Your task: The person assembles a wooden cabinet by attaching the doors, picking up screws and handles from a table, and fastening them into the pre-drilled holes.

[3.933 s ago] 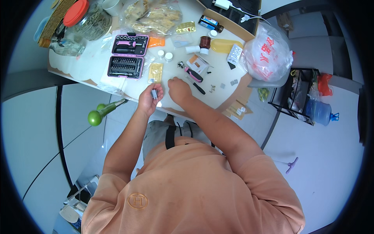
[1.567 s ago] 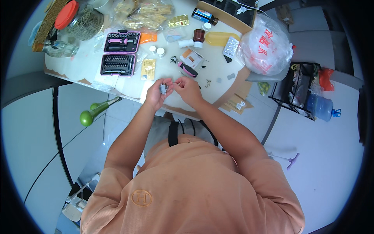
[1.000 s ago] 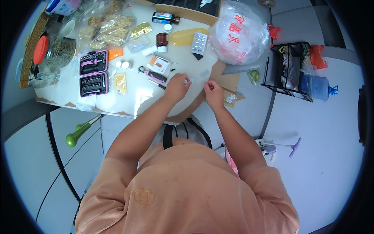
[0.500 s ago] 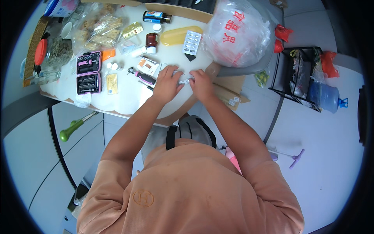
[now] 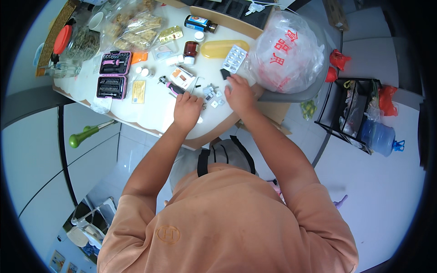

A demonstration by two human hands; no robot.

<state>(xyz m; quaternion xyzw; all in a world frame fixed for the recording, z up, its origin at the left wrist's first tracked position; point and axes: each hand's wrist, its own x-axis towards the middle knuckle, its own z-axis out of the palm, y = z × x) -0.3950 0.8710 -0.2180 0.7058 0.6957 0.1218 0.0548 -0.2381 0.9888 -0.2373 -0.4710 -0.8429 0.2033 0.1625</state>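
Several small white and grey plastic pieces (image 5: 210, 94) lie loose on the table between my hands. My left hand (image 5: 187, 111) rests at their left side, fingers bent down toward the tabletop and slightly apart, with nothing visible in it. Just beyond its fingertips is the black and pink handle of a ratchet screwdriver (image 5: 175, 88). To the right of the pieces, my right hand (image 5: 240, 95) has its thumb and fingers apart. Its fingertips are close to a small black flat piece (image 5: 225, 73), below a silver blister pack (image 5: 235, 59).
A pink-edged tool case (image 5: 112, 87) lies open at left. Brown bottles (image 5: 190, 49), white caps, a small white box (image 5: 182, 78) and a yellow oval object (image 5: 224, 48) stand farther back. A bulky clear plastic bag (image 5: 287, 54) fills the right corner; food bags (image 5: 132, 29) are at back left.
My hands have moved apart from over the small pieces, which now lie uncovered on the table. My right hand has shifted right, near the black piece. The whole view has shifted slightly.
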